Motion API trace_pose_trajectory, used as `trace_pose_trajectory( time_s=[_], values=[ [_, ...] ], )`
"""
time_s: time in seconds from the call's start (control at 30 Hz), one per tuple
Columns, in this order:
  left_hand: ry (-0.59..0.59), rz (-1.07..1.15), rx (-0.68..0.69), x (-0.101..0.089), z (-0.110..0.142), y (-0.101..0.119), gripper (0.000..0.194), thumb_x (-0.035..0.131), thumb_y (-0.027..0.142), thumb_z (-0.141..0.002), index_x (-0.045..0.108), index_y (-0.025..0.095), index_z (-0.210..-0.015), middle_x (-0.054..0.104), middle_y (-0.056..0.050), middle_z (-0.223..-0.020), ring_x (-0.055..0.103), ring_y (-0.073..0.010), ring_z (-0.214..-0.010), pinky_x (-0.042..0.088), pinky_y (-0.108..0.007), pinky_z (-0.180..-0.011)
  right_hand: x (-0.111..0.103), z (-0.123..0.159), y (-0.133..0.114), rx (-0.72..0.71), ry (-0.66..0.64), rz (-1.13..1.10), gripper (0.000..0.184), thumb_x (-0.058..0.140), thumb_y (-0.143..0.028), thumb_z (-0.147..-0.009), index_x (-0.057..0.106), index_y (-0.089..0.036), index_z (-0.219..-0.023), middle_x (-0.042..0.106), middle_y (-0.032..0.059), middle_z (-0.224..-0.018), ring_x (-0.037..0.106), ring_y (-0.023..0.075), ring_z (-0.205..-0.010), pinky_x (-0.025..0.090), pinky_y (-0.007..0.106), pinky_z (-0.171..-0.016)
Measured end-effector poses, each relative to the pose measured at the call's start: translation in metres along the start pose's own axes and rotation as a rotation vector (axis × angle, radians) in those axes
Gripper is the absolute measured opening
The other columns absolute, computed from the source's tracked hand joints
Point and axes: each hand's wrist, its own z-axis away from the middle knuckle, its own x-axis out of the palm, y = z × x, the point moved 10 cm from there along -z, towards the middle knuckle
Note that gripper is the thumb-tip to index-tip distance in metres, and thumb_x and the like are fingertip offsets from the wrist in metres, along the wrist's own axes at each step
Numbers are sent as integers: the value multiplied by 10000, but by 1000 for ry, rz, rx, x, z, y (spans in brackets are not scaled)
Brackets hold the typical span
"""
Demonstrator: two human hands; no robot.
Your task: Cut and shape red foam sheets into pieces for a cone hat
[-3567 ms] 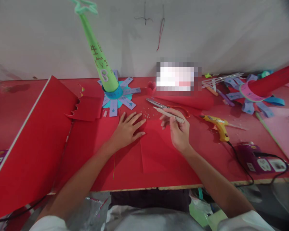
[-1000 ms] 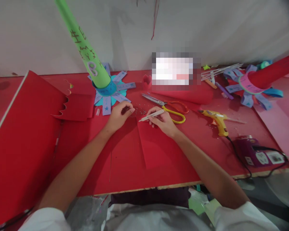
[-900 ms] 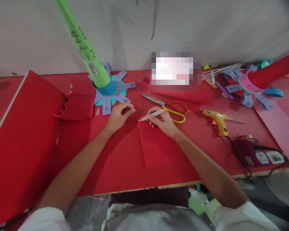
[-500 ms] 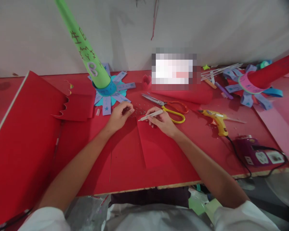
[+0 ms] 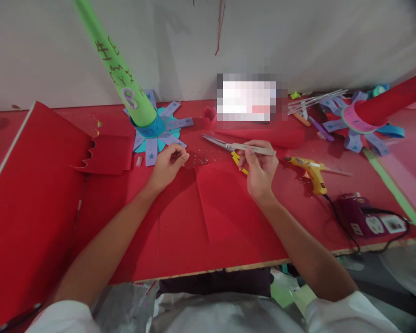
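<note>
My right hand [image 5: 260, 173] pinches the tweezers [image 5: 254, 149] level — tips left, toward beads [image 5: 201, 159] beside my curled left hand [image 5: 166, 166].

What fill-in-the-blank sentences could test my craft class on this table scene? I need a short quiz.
1. The right hand holds a pale ___ tool.
2. The glue gun right of that hand is ___ in colour.
3. The tall cone behind the left hand is ___.
4. The scissors lie on the ___ table.

Missing words: thin; yellow; green; red
</note>
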Motion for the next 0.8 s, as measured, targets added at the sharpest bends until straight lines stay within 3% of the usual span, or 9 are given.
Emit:
trace_pose_trajectory(
  time_s=[0.2, 0.33, 0.57, 0.8],
  values=[
    [91, -53, -32, -8, 1, -7, 466, 854, 540, -874, 514, 232, -792, 522, 23, -776, 456, -139, -690, 388, -292, -636, -9, -4, 2, 17, 43, 1, 271, 783, -502, -976, 676, -257, -1018, 708, -24, -824, 594, 97, -566, 502, 231, -494],
    [83, -139, -28, -9, 1, -6, 438, 835, 425, -882, 473, 225, -738, 491, 41, -711, 403, -130, -641, 350, -295, -616, -5, -2, 3, 46, 26, -19, 296, 791, -524, -963, 671, -260, -1024, 695, -32, -813, 576, 95, -558, 488, 233, -490],
    [80, -176, 24, -8, 1, 1, 393, 826, 418, -874, 520, 223, -723, 590, 1, -803, 523, -166, -770, 427, -326, -727, -4, 0, 3, 86, 10, 19, 287, 775, -534, -969, 675, -273, -1031, 715, -12, -834, 583, 116, -567, 495, 256, -497],
    [60, -147, -30, -6, 3, -1, 335, 831, 352, -855, 555, 211, -727, 598, 12, -789, 510, -133, -719, 427, -291, -676, -4, -1, 1, 81, -1, 20, 307, 780, -547, -967, 674, -265, -1028, 707, -14, -826, 581, 111, -566, 491, 254, -504]
  ],
)
